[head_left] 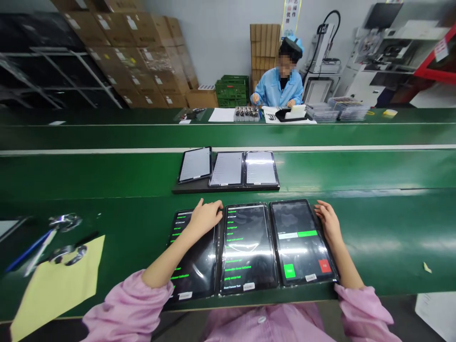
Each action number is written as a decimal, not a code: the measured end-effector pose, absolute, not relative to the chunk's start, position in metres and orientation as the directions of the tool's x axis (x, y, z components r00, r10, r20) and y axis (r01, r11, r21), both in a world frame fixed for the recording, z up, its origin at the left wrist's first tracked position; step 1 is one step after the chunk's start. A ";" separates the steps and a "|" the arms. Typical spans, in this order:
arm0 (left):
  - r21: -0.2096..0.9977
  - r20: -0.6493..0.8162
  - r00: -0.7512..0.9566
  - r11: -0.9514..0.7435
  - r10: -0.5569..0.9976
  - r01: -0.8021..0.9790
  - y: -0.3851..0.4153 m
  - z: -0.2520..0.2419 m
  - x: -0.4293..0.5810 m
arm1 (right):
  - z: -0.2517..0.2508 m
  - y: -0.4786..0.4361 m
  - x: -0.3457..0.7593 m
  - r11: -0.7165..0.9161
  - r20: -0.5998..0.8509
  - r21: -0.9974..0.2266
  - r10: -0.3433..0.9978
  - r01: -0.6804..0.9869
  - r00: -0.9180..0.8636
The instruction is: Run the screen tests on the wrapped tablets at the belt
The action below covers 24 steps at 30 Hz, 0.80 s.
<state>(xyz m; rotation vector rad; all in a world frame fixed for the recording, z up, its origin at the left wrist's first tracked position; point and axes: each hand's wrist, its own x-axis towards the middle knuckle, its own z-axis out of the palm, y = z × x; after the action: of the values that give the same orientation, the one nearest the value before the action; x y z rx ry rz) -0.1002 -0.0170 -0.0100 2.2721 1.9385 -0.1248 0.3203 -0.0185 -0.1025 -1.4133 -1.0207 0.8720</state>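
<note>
In the head view, three slim black tablets with glossy, glass-like faces and rounded corners lie side by side on the smooth green table (388, 228), close to its near edge. The left tablet (199, 268) and the middle tablet (249, 242) show rows of mostly green lettering on black, while the right tablet (302, 237) shows a white-and-green bar, a green square and a red square. Each has a small pale label at its lower edge, and light streaks across the screens.

The left hand (207, 214) rests over the top of the left tablet, near the gap beside the middle one; its fingers bend, but I cannot tell whether they grip. The right hand (327, 219) is released, its fingers loosely curved at the right tablet's outer edge; contact there is unclear. Both forearms come out of gathered, soft pink sleeves (131, 304).

Behind, three more tablets (227, 168) with pale screens sit on a flat black slab (228, 189), the leftmost tilted askew. To the left lie a sheet of yellow paper (64, 285) and a slender blue pen (28, 251). Across the way, a person in a blue cloth coat (278, 90) sits near ribbed green plastic crates (232, 90) and stacked brown cardboard boxes (138, 52).
</note>
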 end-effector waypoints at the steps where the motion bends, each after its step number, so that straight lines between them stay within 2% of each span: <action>1: 0.046 -0.149 0.144 -0.139 0.978 0.989 -0.018 -0.011 -0.097 | -0.104 -0.021 0.320 0.001 0.031 -0.996 0.939 0.088 0.342; 10: 0.024 -0.194 0.117 -0.115 0.974 0.993 -0.011 -0.011 -0.098 | -0.105 -0.031 0.318 -0.002 0.028 -0.994 0.960 0.106 0.280; 14: 0.080 -0.282 0.136 -0.118 0.950 0.990 -0.009 -0.002 -0.102 | -0.101 -0.028 0.316 0.029 0.077 -0.985 0.959 0.173 0.273; 17: 0.135 -0.257 0.200 -0.170 0.946 0.976 -0.014 0.000 -0.090 | -0.085 -0.038 0.314 0.102 0.174 -0.958 0.950 0.269 0.260; 18: 0.156 -0.232 0.261 -0.229 0.937 0.961 -0.016 -0.001 -0.082 | -0.076 -0.046 0.313 0.164 0.232 -0.927 0.957 0.337 0.173; 20: 0.194 -0.192 0.402 -0.367 0.895 0.910 -0.020 -0.005 -0.062 | -0.058 -0.069 0.305 0.362 0.331 -0.811 0.932 0.459 -0.150; 22: 0.214 -0.167 0.500 -0.464 0.850 0.859 -0.021 -0.008 -0.042 | -0.042 -0.096 0.292 0.564 0.320 -0.671 0.806 0.482 -0.497; 24: 0.199 -0.139 0.548 -0.519 0.825 0.831 -0.017 -0.008 -0.024 | -0.030 -0.118 0.279 0.654 0.257 -0.573 0.716 0.494 -0.649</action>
<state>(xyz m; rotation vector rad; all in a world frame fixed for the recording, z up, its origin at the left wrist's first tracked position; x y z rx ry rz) -0.0241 -0.0173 -0.0083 2.5434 1.3869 -0.0396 0.2789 -0.1184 -0.0302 -0.9437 -2.4047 0.6387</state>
